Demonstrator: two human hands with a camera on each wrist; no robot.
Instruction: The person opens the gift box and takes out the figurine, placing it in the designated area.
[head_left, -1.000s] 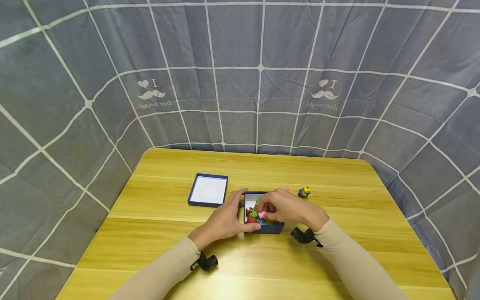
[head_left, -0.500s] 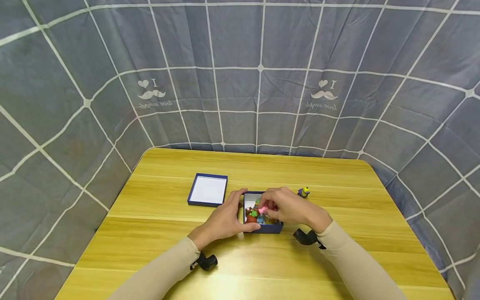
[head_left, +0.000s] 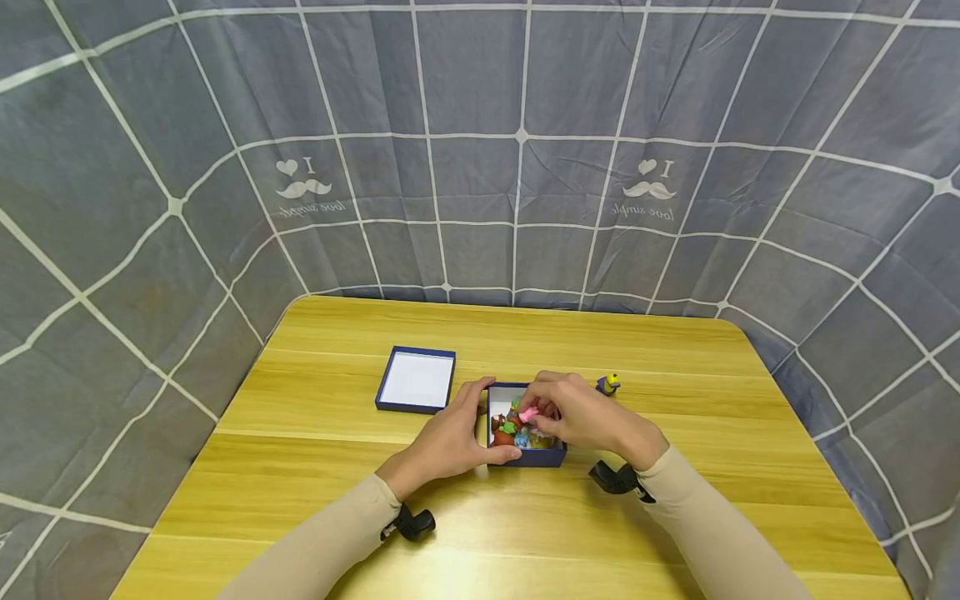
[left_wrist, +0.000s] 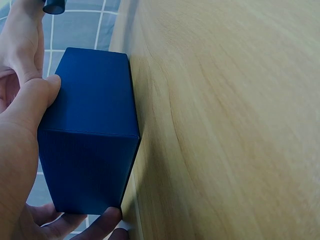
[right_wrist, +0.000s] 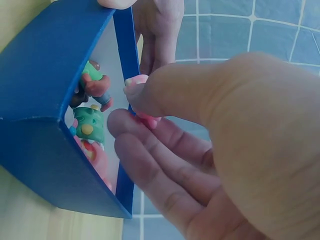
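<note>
Your left hand (head_left: 453, 433) grips the deep dark-blue cardboard box (head_left: 540, 458) at its left side, thumb on the near wall. Small multicoloured plastic figures (head_left: 507, 427) lie inside. Your right hand (head_left: 585, 411), nearer the small pink plastic figure (head_left: 528, 414), pinches it over the open top, left of your palm; long axis hidden, can't tell. Far right: yellow-and-blue figure (head_left: 608, 384). Far left: shallow dark-blue, white-lined lid (head_left: 416, 379).

head: high, forward-down | left wrist: close, at box (left_wrist: 89, 117) | right wrist: close, into box | all share: box
</note>
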